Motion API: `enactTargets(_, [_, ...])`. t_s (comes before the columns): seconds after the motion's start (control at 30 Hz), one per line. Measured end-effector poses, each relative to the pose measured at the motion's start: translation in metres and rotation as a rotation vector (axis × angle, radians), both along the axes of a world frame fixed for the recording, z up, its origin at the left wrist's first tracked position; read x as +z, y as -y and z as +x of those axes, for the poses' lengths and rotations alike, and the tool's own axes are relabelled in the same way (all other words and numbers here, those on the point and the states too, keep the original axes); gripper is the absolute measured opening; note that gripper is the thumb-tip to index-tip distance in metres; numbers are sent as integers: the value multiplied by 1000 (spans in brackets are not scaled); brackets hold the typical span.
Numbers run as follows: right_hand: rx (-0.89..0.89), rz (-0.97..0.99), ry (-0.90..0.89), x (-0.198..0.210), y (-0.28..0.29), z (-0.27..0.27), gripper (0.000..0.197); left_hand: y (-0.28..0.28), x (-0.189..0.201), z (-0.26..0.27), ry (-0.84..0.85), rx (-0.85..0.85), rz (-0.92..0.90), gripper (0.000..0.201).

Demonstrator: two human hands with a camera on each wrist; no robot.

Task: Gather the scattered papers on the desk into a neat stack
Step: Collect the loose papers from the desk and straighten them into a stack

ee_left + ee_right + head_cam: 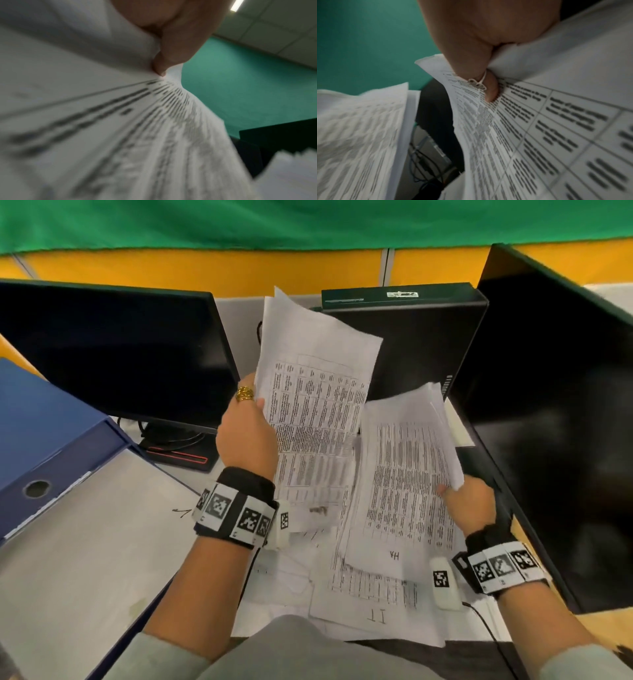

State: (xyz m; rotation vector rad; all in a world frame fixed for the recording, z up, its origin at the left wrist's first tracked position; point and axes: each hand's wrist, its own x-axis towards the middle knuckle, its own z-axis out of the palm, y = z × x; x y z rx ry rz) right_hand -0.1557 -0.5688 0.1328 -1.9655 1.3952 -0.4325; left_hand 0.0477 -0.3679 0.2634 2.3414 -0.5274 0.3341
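Note:
My left hand (255,405) grips a raised bundle of printed papers (308,385) by its left edge, thumb on top; the left wrist view shows that thumb (171,54) pressed onto the blurred sheets (120,121). My right hand (455,491) pinches a second bundle (407,467) at its right edge, lifted just right of the first. In the right wrist view the ringed thumb (489,89) lies on the table-printed page (547,128), with the other bundle (359,128) at left. Several loose sheets (373,601) lie overlapping on the desk beneath both hands.
A black monitor (113,350) stands at the left and a larger one (555,405) at the right. A black computer case (411,344) sits behind the papers. A blue binder (44,433) and a grey-white sheet (85,542) lie at the left. A cable (486,628) runs near my right wrist.

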Motion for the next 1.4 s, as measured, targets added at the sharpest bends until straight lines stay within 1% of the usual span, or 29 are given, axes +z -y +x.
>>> enactTargets(0.07, [-7,-216,39,22,-1,5,19,-1,-9,7,-122,5,-114,29])
enactTargets(0.13, [-49,-378,87,45,0,7,17,-3,-20,14,-180,29,-127,27])
enactTargets(0.17, [-65,-443,103,55,2,8,18,-4,-27,17,-187,30,-89,27])
enactTargets(0.23, [-85,-538,131,71,7,9,17,-4,-45,21,-210,13,65,25])
enactTargets(0.3, [-106,-577,174,81,9,11,16,-1,-71,23,-241,-25,202,25])
enactTargets(0.33, [-123,-562,226,84,9,12,14,1,-85,22,-264,-60,239,26])
enactTargets(0.4, [-143,-474,377,89,4,14,10,5,-111,19,-321,-124,292,27])
enactTargets(0.43, [-146,-421,424,90,2,14,10,7,-122,17,-353,-136,320,28])
enactTargets(0.5, [-159,-293,453,90,-1,14,12,11,-141,14,-411,-157,346,28])
enactTargets(0.53, [-165,-203,465,89,-1,14,17,14,-149,12,-443,-171,344,27])
enactTargets(0.6, [-184,12,466,76,2,12,31,18,-162,9,-532,-191,317,26])
enactTargets(0.67, [-223,222,421,58,1,6,38,21,-178,5,-619,-173,321,28])
enactTargets(0.73, [-270,393,365,37,0,-6,39,22,-192,3,-638,-174,371,32])
enactTargets(0.77, [-292,447,323,28,-1,-13,39,22,-198,3,-608,-187,438,36])
enactTargets(0.83, [-329,517,224,7,0,-26,41,21,-205,7,-521,-197,609,46])
enactTargets(0.87, [-341,558,203,-3,0,-32,42,21,-206,9,-522,-203,654,49])
enactTargets(0.93, [-370,622,175,-19,-1,-40,42,23,-206,12,-570,-259,672,54])
enactTargets(1.0, [-390,647,125,-41,2,-47,45,26,-206,11,-609,-308,611,61])
enactTargets(1.03, [-399,656,91,-48,3,-50,48,28,-205,8,-650,-312,539,67])
enactTargets(1.1, [-388,703,93,-64,8,-52,51,31,-202,4,-760,-264,375,76])
enactTargets(1.13, [-366,724,76,-60,6,-50,52,31,-201,2,-797,-240,326,75])
enactTargets(1.2, [-335,765,44,-46,0,-44,52,30,-199,1,-874,-233,309,67])
enactTargets(1.27, [-299,821,87,-39,-4,-40,47,30,-197,-5,-1036,-293,337,68])
enactTargets(1.3, [-285,841,121,-39,-3,-39,46,30,-196,-10,-1124,-332,371,71])
enactTargets(1.33, [-266,861,134,-39,-5,-37,46,30,-196,-16,-1177,-369,417,72])
enactTargets(1.37, [-239,895,151,-38,-6,-35,47,31,-197,-21,-1178,-398,454,70])
enactTargets(1.4, [-247,921,198,-46,-2,-35,57,31,-198,-25,-1158,-404,472,66])
